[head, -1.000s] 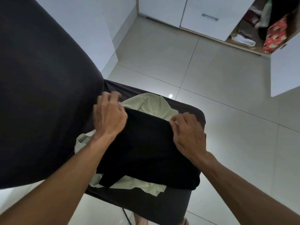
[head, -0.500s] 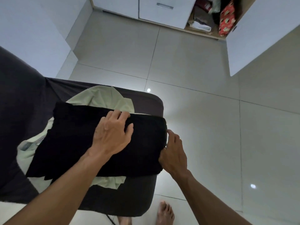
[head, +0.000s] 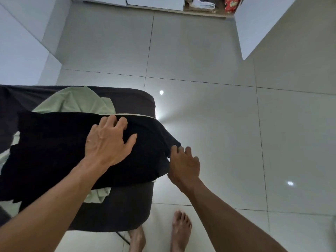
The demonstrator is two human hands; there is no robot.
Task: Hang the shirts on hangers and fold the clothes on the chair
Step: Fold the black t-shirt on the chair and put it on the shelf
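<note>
Nearest the camera, 2 bare feet [head: 181, 231] stand on the pale tiled floor [head: 200, 55] just beside the front corner of the chair [head: 116, 211], which is draped in a dark cover. On its seat lies a folded black garment [head: 54, 146], stretched from the left edge of the view out to the seat's right edge, where one corner lifts off past the cushion. The left hand [head: 109, 142] lies flat on top of the black garment with fingers spread and nearly straight, pressing it down and gripping nothing. The right hand [head: 183, 164] sits at that lifted right corner with its fingers curled against the cloth; it appears to pinch the edge, though the fingertips are hidden in the dark fabric, so the hold is not certain. Beneath the black garment is a pale green garment [head: 78, 100], showing as a rumpled heap behind it near the chair back and as a small flap below its front edge. Farther off, bright spots of light reflect on the tiles. At the far top stands a white cabinet [head: 154, 2], and beside it an open shelf holds folded white cloth [head: 203, 4] and a red patterned item [head: 231, 4].
</note>
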